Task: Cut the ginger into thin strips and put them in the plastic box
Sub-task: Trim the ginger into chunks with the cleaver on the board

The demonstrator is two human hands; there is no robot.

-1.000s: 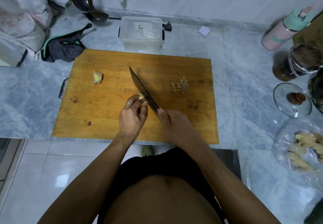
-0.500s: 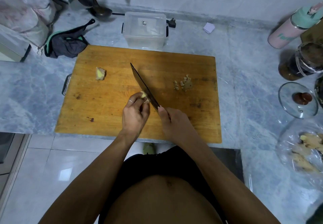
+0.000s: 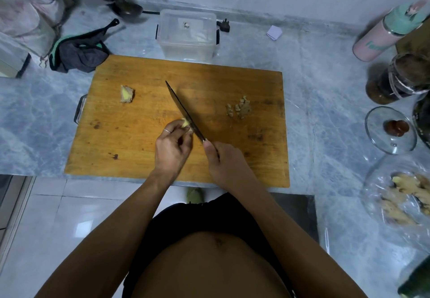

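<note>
Between the two hands, near the front edge of the cutting board, the left hand pinches a small ginger piece against the blade of the knife, whose handle the right hand grips. Bare board lies to either side; a ginger chunk sits left of the left hand, cut ginger bits beyond the right. Past the knife tip, off the board's far edge, stands the plastic box, apparently empty.
</note>
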